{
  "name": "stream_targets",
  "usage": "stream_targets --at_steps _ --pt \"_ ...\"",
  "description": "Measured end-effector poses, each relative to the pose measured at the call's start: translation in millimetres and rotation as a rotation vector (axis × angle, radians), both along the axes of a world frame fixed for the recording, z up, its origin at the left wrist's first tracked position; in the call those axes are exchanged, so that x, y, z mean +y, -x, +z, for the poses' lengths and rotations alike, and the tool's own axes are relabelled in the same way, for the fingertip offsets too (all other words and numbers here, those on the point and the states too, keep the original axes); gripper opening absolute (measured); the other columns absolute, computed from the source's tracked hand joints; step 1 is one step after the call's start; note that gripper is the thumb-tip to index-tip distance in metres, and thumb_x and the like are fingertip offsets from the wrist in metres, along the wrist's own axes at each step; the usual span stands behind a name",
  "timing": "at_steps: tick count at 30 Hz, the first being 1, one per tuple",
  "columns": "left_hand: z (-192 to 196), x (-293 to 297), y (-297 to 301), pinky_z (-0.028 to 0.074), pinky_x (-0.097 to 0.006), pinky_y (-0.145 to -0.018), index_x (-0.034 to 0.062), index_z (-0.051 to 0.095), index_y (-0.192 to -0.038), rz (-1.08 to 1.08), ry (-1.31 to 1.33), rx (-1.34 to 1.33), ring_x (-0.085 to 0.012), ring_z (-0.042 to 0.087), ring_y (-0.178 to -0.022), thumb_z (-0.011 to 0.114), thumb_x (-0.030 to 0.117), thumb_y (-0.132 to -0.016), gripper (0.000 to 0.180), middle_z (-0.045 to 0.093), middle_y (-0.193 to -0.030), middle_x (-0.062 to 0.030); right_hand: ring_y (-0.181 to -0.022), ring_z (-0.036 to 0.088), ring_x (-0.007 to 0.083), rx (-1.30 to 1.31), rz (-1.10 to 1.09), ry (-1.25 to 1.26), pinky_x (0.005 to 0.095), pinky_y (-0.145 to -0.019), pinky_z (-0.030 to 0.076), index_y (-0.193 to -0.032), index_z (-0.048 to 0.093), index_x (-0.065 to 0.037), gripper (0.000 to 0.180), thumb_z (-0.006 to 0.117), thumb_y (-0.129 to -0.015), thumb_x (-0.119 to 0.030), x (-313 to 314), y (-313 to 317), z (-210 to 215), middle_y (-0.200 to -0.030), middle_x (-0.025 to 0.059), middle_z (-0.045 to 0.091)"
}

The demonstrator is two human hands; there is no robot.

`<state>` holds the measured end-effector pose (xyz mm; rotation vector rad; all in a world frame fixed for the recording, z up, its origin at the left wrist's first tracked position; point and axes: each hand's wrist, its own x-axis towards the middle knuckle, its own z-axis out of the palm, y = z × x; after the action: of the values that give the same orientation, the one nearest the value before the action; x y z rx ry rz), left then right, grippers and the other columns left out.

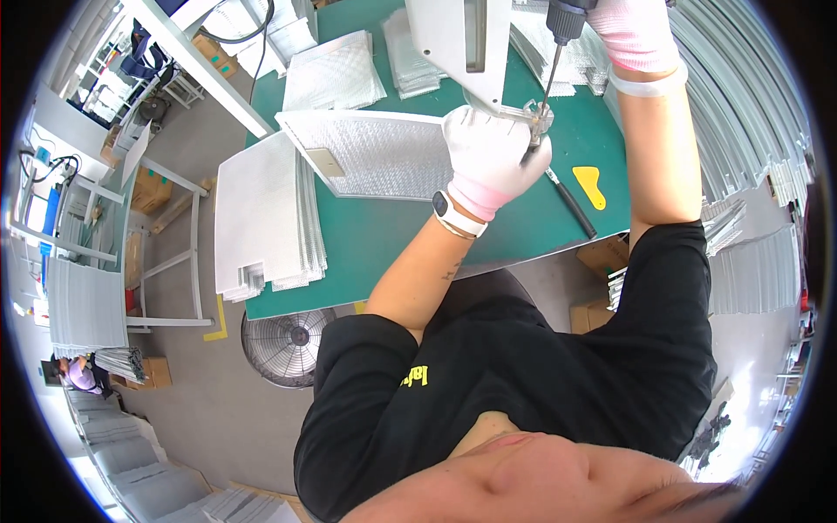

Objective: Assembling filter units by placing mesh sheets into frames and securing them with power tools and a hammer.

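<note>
My right hand (635, 33), in a white and pink glove, is closed round a power drill (568, 19) at the top; only its black front end shows. Its long thin bit (553, 68) slants down to a small metal fitting (539, 118). My left hand (499, 155), gloved too, is closed on that fitting right beside the bit tip; its fingertips are partly hidden. Against the left hand's knuckles leans a white-framed mesh panel (384, 152), tilted up from the green table (392, 235). A white machine arm (466, 52) stands just above the hand.
A black-handled tool (573, 207) and a yellow scraper (589, 187) lie on the table. Stacked panels (266, 209) stand at its left, with more mesh sheets (334, 71) behind. A floor fan (292, 344) sits below the front edge. Long pale strips (750, 96) fill the right side.
</note>
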<state>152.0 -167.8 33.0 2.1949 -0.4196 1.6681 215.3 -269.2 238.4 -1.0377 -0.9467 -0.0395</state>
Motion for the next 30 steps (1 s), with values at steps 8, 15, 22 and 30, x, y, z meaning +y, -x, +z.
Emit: stream_targets --at_steps 8,15,22,30 --pt "0 4 9 0.039 -0.039 -0.063 0.015 0.068 -0.076 -0.076 0.002 0.183 -0.0232 0.055 -0.061 0.076 0.023 -0.071 0.013 0.058 -0.067 -0.0004 -0.056 0.046 0.0079 0.034 0.441 0.11 0.0192 -0.048 0.034 -0.112 0.054 -0.002 0.039 0.071 -0.089 -0.028 16 -5 -43 -0.07 0.002 0.051" --pt "-7 -4 0 0.042 -0.039 -0.058 0.0115 0.066 -0.077 -0.121 0.011 0.077 -0.025 0.054 -0.063 0.077 0.019 -0.072 0.014 0.056 -0.069 -0.0045 -0.053 0.047 0.008 -0.093 0.965 -0.156 0.0195 -0.046 0.037 -0.123 0.053 0.0 0.042 0.067 -0.088 -0.017 29 -53 -69 -0.075 0.0045 0.054" --pt "-13 2 3 0.044 -0.04 -0.06 0.004 0.064 -0.084 -0.254 0.04 0.162 -0.0284 0.055 -0.068 0.073 0.015 -0.075 0.017 0.055 -0.072 -0.0088 -0.06 0.06 0.0145 0.336 0.496 -0.125 0.0241 -0.052 0.049 -0.124 0.055 0.003 0.045 0.066 -0.083 -0.011 23 -11 -70 -0.086 0.0094 0.064" --pt "-8 0 7 0.043 -0.04 -0.06 0.005 0.062 -0.083 -0.263 0.033 0.206 -0.0274 0.055 -0.065 0.072 0.015 -0.075 0.016 0.054 -0.069 -0.0096 -0.09 0.068 0.022 -0.368 0.986 -0.358 0.0301 -0.081 0.055 -0.136 0.05 0.005 0.064 0.068 -0.077 -0.011 45 -67 -83 -0.106 0.0125 0.068"
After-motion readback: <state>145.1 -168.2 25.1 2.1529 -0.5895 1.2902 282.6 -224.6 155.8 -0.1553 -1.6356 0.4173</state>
